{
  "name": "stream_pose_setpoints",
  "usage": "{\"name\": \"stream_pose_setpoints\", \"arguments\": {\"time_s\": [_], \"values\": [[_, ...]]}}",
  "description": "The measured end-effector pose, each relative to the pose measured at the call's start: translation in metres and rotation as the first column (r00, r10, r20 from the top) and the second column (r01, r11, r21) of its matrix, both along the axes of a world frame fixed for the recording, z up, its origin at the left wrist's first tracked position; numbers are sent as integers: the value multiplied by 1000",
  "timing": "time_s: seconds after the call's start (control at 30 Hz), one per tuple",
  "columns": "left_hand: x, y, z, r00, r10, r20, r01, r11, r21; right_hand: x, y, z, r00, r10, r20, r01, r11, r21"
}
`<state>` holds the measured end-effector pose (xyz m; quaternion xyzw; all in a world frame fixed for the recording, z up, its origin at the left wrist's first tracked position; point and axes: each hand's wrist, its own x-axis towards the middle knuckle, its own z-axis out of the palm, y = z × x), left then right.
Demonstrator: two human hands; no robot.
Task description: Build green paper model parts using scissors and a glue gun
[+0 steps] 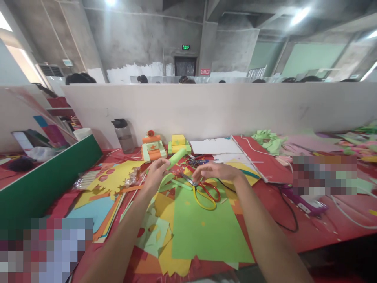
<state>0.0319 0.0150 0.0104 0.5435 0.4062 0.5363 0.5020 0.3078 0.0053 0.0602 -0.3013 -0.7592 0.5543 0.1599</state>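
Observation:
My left hand (pixel 157 171) is closed around the near end of a light green paper roll (pixel 178 156), which points up and away to the right. My right hand (pixel 212 171) hovers with loosely bent fingers just above a pair of scissors (pixel 203 196) with yellow and red handles; nothing shows in its grasp. The scissors lie partly open on a large green paper sheet (pixel 210 232). Beyond the hands stand an orange and pale green paper model (pixel 152 147) and a yellow and green one (pixel 179 144).
Cut yellow paper (pixel 114 173) and coloured sheets lie left, beside a green divider (pixel 53 169). A water bottle (pixel 123 135) stands near the white partition (pixel 206 106). At right are a purple device (pixel 306 201), cables and crumpled green paper (pixel 268 140).

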Motion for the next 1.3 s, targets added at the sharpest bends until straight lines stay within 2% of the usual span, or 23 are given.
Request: {"name": "stream_pose_setpoints", "arguments": {"time_s": [0.07, 0.13, 0.17, 0.2, 0.27, 0.3, 0.33, 0.37, 0.4, 0.47, 0.57, 0.63, 0.67, 0.73, 0.77, 0.83, 0.87, 0.97, 1.07, 1.13, 1.2, 1.27, 1.3], "values": [[-4, 4, -2, 996, 38, 78, -35, 999, -38, -1, -5, 3, 975, 210, -72, -211, 977, -15], [-7, 8, -4, 981, 80, 179, -65, 994, -87, 0, -6, -1, 851, 408, -330, -420, 907, 38], [-9, 10, -4, 967, 103, 233, -79, 990, -113, 3, -6, -4, 711, 483, -512, -494, 860, 125], [-11, 12, -5, 950, 124, 287, -87, 987, -138, 6, -6, -7, 494, 536, -685, -533, 809, 248], [-13, 15, -6, 908, 163, 386, -97, 978, -184, 15, -5, -10, 137, 516, -845, -430, 800, 419], [-14, 16, -6, 889, 175, 423, -97, 975, -201, 21, -3, -9, 8, 465, -885, -300, 846, 441], [-15, 16, -5, 875, 183, 449, -95, 973, -213, 25, -1, -7, -68, 331, -941, -100, 936, 337], [-15, 16, -4, 865, 190, 465, -94, 971, -221, 29, 2, -5, -113, 182, -977, 118, 979, 169], [-14, 15, -3, 861, 186, 473, -86, 971, -225, 31, 6, -3, -123, 33, -992, 314, 949, -7], [-13, 11, 1, 872, 109, 478, -6, 977, -212, 26, 15, -1, -21, -217, -976, 595, 781, -187], [-9, 1, 7, 869, -100, 485, 204, 964, -168, 2, 25, -9, 355, -508, -785, 793, 608, -35], [-7, -4, 11, 848, -175, 500, 284, 947, -151, -18, 23, -16, 612, -607, -507, 751, 648, 130], [-6, -5, 12, 840, -182, 510, 296, 943, -150, -27, 19, -18, 745, -552, -374, 642, 744, 182], [-7, -4, 12, 833, -155, 532, 276, 948, -157, -39, 9, -19, 954, -245, -172, 277, 941, 196], [-7, -3, 11, 833, -126, 539, 252, 953, -166, -41, 4, -19, 995, -31, -90, 45, 988, 149], [-8, 1, 9, 834, -68, 547, 203, 961, -190, -39, -1, -20, 945, 295, -139, -292, 956, 37], [-8, 2, 8, 836, -50, 546, 191, 960, -204, -36, -2, -21, 895, 361, -262, -368, 929, 21], [-7, 2, 7, 838, -61, 542, 209, 954, -215, -25, 5, -28, 663, 92, -743, -140, 990, -2], [-5, -1, 9, 834, -110, 541, 250, 949, -192, -19, 16, -32, 266, -246, -932, 165, 964, -208], [-5, -3, 11, 833, -134, 537, 265, 948, -174, -17, 25, -32, 18, -380, -925, 281, 890, -360], [-5, -5, 13, 833, -153, 531, 276, 948, -159, -16, 33, -31, -135, -477, -869, 414, 769, -487], [-5, -8, 15, 833, -171, 526, 299, 939, -169, -18, 39, -31, -153, -553, -819, 605, 603, -520], [-5, -9, 16, 834, -176, 523, 312, 932, -183, -20, 40, -32, -91, -587, -805, 708, 530, -466]]}}
